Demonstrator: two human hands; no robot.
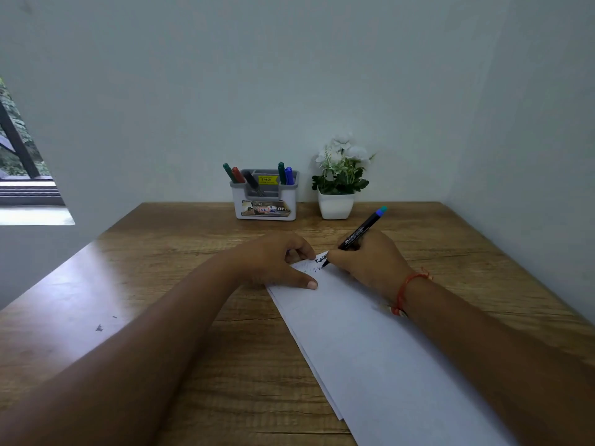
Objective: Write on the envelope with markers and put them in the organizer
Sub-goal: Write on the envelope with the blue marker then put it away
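Observation:
A long white envelope point(370, 342) lies slanted on the wooden table point(180, 252), running from the middle toward the lower right. My right hand point(367, 262) grips a black marker point(360, 233) with a blue-green end, its tip touching the envelope's far end beside black writing. My left hand point(277, 262) presses on that far end, fingers bent and thumb flat on the paper. At the back by the wall stands a white and grey organizer point(266, 201) holding several markers: green, red and black at its left, green and blue at its right.
A white pot with white flowers point(338, 185) stands right of the organizer. Walls close in the table at the back and right. A window point(22, 175) opens at the far left. Small dark marks point(99, 328) lie on the table's left part.

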